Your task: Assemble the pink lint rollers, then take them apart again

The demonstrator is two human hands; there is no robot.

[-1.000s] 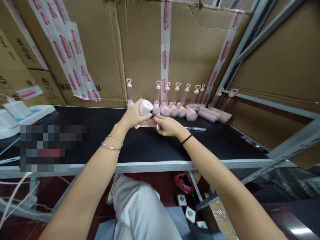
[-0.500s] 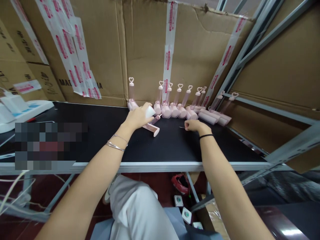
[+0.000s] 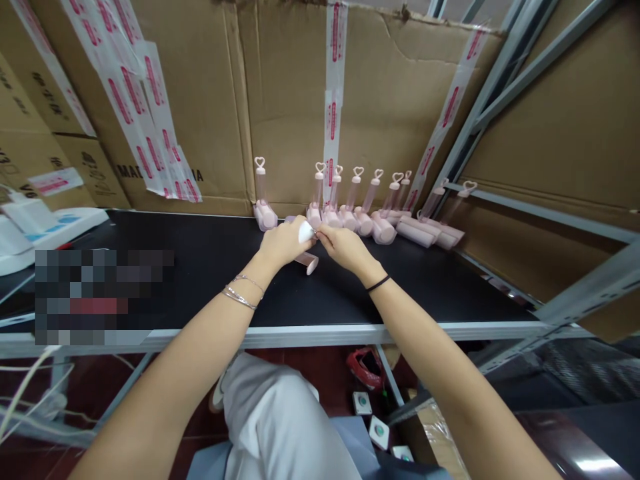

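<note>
My left hand (image 3: 285,241) is closed around a white, smooth-ended piece (image 3: 305,231), whose kind I cannot make out; most of it is hidden in the palm. My right hand (image 3: 345,245) pinches a thin, shiny tool right at the end of that piece. Only a sliver of the tool shows, so whether it touches the white piece is unclear. Beneath my left hand a clear pinkish tube (image 3: 307,261) with a pale end lies on the black table (image 3: 200,280), partly covered.
Several pink pieces with clear stems and heart-shaped tops (image 3: 358,172) line the back, by a cardboard wall (image 3: 285,100). More pink cylinders (image 3: 417,231) lie at right. A white power strip (image 3: 70,227) stands at left; a metal shelf frame (image 3: 555,200) borders the right.
My right hand has moved left with the thin tool, up to the white piece in my left hand. My left hand has shifted slightly right and down. The view has moved a little.
</note>
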